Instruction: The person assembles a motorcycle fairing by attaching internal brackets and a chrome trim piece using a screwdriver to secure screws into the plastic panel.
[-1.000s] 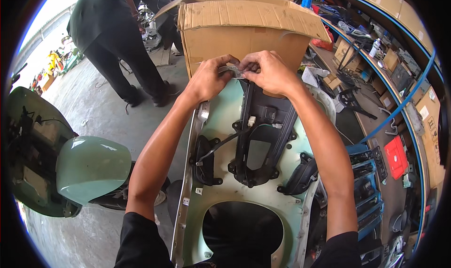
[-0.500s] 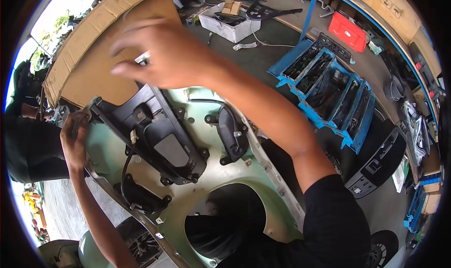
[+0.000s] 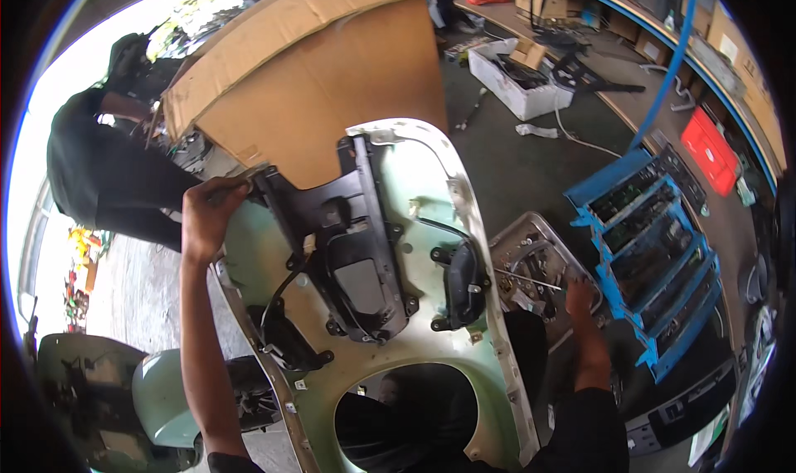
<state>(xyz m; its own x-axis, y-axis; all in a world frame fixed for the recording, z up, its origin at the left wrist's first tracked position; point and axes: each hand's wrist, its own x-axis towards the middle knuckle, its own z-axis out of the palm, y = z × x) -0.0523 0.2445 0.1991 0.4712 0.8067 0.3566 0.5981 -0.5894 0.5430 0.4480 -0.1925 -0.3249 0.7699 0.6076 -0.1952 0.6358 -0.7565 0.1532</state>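
Observation:
A pale green scooter body panel (image 3: 390, 353) stands in front of me, its inner side facing up. Screwed or set against it is a black plastic centre piece (image 3: 356, 282), flanked by two black lamp-like units, the right one (image 3: 464, 286) and the left one (image 3: 290, 340). My left hand (image 3: 209, 220) is closed round the panel's upper left corner, by the end of the black piece. To the right, my right hand (image 3: 580, 297) is closed at the end of a thin metal shaft, which looks like a screwdriver (image 3: 531, 281), over a metal tray (image 3: 531, 224); its handle is mostly hidden.
Small loose parts lie in the tray. Beside it stands an open blue toolbox (image 3: 655, 257). A large cardboard box (image 3: 332, 83) rises behind the panel, and a white foam box (image 3: 522, 87) sits farther back. Another person in dark clothes (image 3: 108, 158) bends at the left.
My right hand has gone from above the panel's top down to the tray on the right, where it grips the shaft's end. The view has shifted; my left hand keeps its corner.

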